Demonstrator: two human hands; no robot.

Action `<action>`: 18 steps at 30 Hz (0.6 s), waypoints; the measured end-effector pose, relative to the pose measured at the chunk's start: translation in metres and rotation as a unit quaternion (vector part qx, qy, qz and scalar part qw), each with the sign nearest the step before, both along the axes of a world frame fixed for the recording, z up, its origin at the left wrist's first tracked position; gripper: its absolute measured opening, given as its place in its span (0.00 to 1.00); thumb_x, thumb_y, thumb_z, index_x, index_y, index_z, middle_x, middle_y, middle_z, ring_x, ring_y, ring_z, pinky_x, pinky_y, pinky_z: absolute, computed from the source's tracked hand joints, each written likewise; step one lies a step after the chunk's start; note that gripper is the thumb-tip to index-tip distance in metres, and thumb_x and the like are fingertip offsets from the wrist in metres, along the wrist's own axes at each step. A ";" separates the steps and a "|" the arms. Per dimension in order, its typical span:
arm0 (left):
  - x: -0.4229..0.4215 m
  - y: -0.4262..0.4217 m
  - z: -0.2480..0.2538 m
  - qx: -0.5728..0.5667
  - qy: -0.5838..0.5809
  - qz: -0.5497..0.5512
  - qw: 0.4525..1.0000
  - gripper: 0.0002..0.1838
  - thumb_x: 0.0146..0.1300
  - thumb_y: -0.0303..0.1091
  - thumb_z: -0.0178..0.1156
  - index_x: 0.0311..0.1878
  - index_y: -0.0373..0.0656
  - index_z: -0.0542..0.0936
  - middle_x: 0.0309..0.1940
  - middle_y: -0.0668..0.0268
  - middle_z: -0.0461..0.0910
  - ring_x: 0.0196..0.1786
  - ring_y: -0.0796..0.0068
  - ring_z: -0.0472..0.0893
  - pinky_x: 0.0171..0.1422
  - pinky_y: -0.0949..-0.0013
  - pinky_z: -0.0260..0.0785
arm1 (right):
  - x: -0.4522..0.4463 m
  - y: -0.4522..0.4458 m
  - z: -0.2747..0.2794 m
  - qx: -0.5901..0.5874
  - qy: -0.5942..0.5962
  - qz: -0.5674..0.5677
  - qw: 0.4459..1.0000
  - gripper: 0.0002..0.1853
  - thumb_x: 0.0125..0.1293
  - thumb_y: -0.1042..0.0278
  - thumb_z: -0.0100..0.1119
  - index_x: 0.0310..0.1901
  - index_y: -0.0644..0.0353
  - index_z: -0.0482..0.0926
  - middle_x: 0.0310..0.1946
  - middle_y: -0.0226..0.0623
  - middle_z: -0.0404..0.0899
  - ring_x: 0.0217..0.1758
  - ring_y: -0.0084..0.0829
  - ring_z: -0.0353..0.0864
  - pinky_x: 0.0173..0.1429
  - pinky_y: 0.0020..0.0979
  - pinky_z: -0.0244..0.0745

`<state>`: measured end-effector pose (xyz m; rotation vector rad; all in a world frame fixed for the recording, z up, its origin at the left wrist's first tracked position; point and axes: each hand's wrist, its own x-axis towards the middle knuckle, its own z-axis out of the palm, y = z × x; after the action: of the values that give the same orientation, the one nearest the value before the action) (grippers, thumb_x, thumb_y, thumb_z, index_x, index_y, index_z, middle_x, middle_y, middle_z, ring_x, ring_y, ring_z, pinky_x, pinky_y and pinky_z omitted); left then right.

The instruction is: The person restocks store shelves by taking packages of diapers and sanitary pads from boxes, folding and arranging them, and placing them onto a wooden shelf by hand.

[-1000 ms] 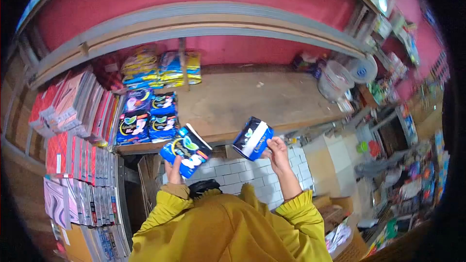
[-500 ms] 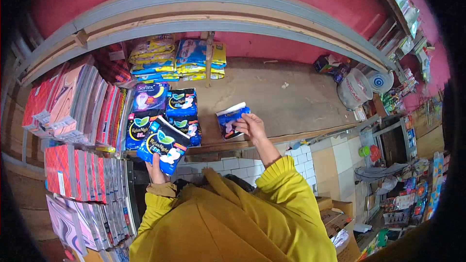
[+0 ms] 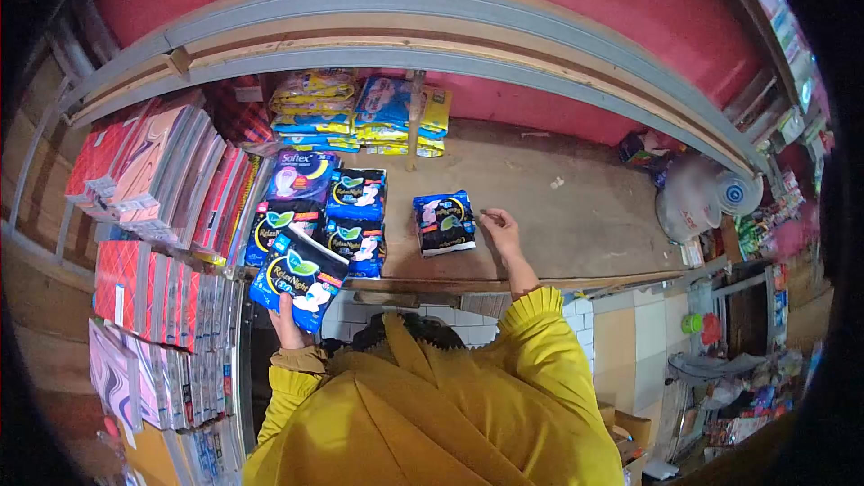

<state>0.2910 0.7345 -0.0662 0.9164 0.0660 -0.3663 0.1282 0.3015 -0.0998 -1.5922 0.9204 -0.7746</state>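
Note:
My left hand [image 3: 288, 324] is closed on the lower edge of a blue and black pack of sanitary pads [image 3: 299, 283] marked Relax Night, tilted in front of the shelf edge. A second dark blue pack of sanitary pads [image 3: 445, 223] lies flat on the wooden shelf [image 3: 549, 216]. Just right of that pack, and apart from it, my right hand [image 3: 500, 232] holds nothing, its fingers loosely apart. Left of it sit a purple Softex pack [image 3: 303, 175] and several Relax Night packs [image 3: 355, 193], one partly hidden behind the held pack.
Yellow and blue packs [image 3: 360, 117] are stacked at the shelf's back. Books [image 3: 166, 166] stand on the left, with more notebooks [image 3: 148, 297] below. A clear plastic tub [image 3: 686, 202] sits at the right end. A grey metal beam [image 3: 432, 72] crosses above the shelf.
My right hand has let go of the second pack, which lies turned on the shelf, and has moved off to its right. My left hand still holds its pack.

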 end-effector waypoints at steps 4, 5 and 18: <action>-0.015 0.001 -0.002 0.007 0.003 0.028 1.000 0.33 0.62 0.45 0.60 0.66 0.41 0.59 0.55 0.58 0.71 0.54 0.64 0.76 0.54 0.61 0.73 | 0.015 -0.012 -0.023 -0.116 0.139 0.072 0.981 0.25 0.54 0.56 0.70 0.47 0.66 0.77 0.40 0.42 0.82 0.42 0.34 0.80 0.48 0.31 0.74; -0.022 -0.002 0.008 0.010 0.004 0.033 0.999 0.34 0.62 0.46 0.60 0.66 0.41 0.59 0.55 0.58 0.71 0.53 0.64 0.76 0.53 0.61 0.73 | 0.016 -0.008 -0.019 -0.103 0.186 0.096 0.972 0.27 0.53 0.54 0.69 0.48 0.66 0.77 0.41 0.44 0.81 0.43 0.37 0.80 0.49 0.32 0.74; -0.094 -0.067 0.010 -0.028 0.037 0.107 0.993 0.31 0.64 0.43 0.59 0.64 0.40 0.61 0.55 0.59 0.73 0.53 0.64 0.77 0.55 0.60 0.73 | 0.038 -0.016 0.089 -0.408 0.085 0.185 0.890 0.15 0.55 0.63 0.63 0.46 0.53 0.80 0.46 0.40 0.78 0.51 0.44 0.73 0.57 0.40 0.66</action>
<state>0.1970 0.6674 -0.0567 0.8314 0.2190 -0.2009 0.1658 0.2858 -0.0107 -2.5156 0.3666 -0.7980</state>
